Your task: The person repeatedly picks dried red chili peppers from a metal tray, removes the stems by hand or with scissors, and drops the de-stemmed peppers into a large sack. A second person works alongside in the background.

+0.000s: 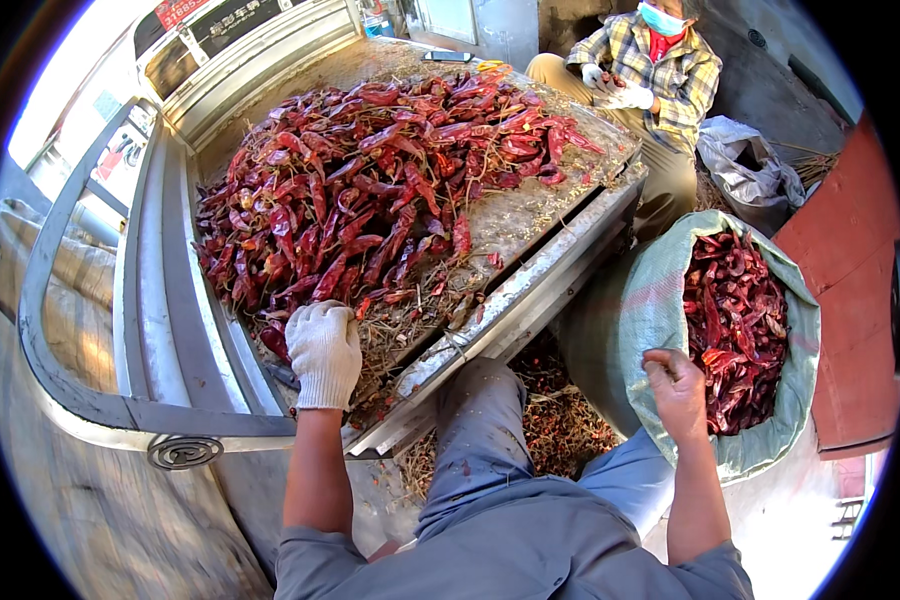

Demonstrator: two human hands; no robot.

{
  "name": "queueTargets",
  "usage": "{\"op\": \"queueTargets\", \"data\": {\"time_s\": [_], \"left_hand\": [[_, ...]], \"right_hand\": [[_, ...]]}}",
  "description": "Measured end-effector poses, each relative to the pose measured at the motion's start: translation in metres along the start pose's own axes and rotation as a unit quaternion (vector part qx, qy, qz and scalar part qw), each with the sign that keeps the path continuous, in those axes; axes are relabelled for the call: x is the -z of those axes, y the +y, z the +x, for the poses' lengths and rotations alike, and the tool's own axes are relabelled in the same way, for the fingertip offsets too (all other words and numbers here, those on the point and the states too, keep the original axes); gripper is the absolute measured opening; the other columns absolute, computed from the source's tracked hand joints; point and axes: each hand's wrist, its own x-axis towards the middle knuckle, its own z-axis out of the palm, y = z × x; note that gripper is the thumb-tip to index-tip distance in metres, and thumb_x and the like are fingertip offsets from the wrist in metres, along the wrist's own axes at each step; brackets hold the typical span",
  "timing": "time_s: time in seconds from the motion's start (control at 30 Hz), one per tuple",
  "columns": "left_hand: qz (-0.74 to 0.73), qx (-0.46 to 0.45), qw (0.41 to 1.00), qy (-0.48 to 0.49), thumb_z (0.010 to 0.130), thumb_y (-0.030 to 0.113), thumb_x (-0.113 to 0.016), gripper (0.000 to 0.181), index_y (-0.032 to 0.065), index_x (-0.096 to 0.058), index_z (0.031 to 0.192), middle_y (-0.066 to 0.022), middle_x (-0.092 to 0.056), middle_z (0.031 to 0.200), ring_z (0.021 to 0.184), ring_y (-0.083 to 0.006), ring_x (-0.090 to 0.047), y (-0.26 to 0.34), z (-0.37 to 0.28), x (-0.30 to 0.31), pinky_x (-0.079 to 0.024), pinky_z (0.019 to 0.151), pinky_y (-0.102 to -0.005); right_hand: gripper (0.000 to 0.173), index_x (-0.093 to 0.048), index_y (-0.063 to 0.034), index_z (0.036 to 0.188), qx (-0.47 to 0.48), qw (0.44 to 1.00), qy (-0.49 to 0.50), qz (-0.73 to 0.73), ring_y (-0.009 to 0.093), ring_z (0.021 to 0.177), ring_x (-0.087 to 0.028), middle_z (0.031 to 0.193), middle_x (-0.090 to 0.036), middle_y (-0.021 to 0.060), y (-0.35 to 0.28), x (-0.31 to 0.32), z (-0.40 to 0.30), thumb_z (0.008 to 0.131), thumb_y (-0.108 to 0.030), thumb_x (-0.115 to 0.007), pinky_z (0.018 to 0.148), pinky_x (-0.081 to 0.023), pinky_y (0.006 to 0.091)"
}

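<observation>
Dried red chili peppers (pixel 330 202) lie in a wide heap on the metal truck bed (pixel 525 217). At the heap's near edge is my left hand (pixel 324 349), in a white knitted glove, back up and fingers curled under; whether it grips a pepper is hidden. My bare right hand (pixel 675 386) hovers over the left rim of a green woven sack (pixel 645 300), fingers curled with the thumb against the index finger. Whether anything small is pinched there cannot be told. More dried chilies (pixel 735 322) fill the sack almost to its mouth.
Across the bed corner sits a co-worker (pixel 652 82) in a plaid shirt, gloved hands together. A white sack (pixel 750 165) stands behind the green one. The truck's side panel (pixel 172 300) and rail bound the left. Stems and debris (pixel 562 420) cover the ground between my legs.
</observation>
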Motion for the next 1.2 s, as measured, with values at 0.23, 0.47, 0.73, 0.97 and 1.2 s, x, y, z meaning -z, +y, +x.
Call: {"op": "queueTargets", "data": {"time_s": [0.23,0.47,0.73,0.97,1.2], "left_hand": [[-0.104,-0.081,0.991,-0.032,0.089,0.011,-0.073,0.01,0.0095,-0.07,0.098,-0.0086,-0.075,0.107,0.103,-0.0323,-0.07,0.081,-0.012,0.043,-0.052,0.091,-0.0476],[-0.223,-0.124,0.959,-0.125,0.084,0.016,-0.074,0.021,0.0094,-0.072,0.104,-0.0099,-0.076,0.101,0.098,-0.0341,-0.072,0.137,-0.026,0.048,-0.055,0.087,-0.0482],[-0.199,-0.154,0.935,-0.249,0.086,0.027,-0.074,0.017,0.012,-0.074,0.094,-0.0131,-0.072,0.083,0.08,-0.0353,-0.072,0.151,-0.021,0.043,-0.054,0.068,-0.0475],[-0.209,-0.185,0.94,-0.197,0.084,0.024,-0.074,0.014,0.0126,-0.07,0.078,-0.0107,-0.067,0.07,0.069,-0.0343,-0.068,0.152,-0.025,0.039,-0.048,0.06,-0.0485],[-0.267,-0.112,0.949,-0.128,0.089,0.019,-0.072,0.015,0.0099,-0.069,0.079,-0.0111,-0.068,0.072,0.069,-0.0346,-0.068,0.173,-0.029,0.033,-0.048,0.063,-0.0488]], "right_hand": [[0.035,-0.069,0.0018,0.126,-0.053,0.954,-0.235,0.18,0.012,0.091,-0.066,0.103,-0.073,0.0068,-0.065,-0.11,0.006,0.098,-0.019,-0.076,0.083,-0.055,0.0293],[0.024,-0.073,0.0011,0.118,-0.119,0.917,-0.3,0.234,0.009,0.086,-0.066,0.098,-0.074,0.0039,-0.078,-0.15,0.012,0.1,-0.014,-0.075,0.079,-0.056,0.027],[0.017,-0.076,-0.0003,0.11,-0.076,0.937,-0.29,0.177,0.007,0.083,-0.064,0.091,-0.074,0.0014,-0.075,-0.125,0.005,0.099,-0.014,-0.076,0.076,-0.054,0.0269],[0.013,-0.074,-0.0006,0.105,-0.048,0.938,-0.304,0.162,0.008,0.084,-0.064,0.092,-0.073,0.0016,-0.077,-0.116,0.008,0.1,-0.012,-0.076,0.078,-0.054,0.0275],[0.006,-0.073,-0.0042,0.101,-0.197,0.842,-0.19,0.465,0.011,0.076,-0.066,0.091,-0.074,0.0031,-0.054,-0.143,-0.006,0.101,-0.01,-0.074,0.071,-0.055,0.028]]}}
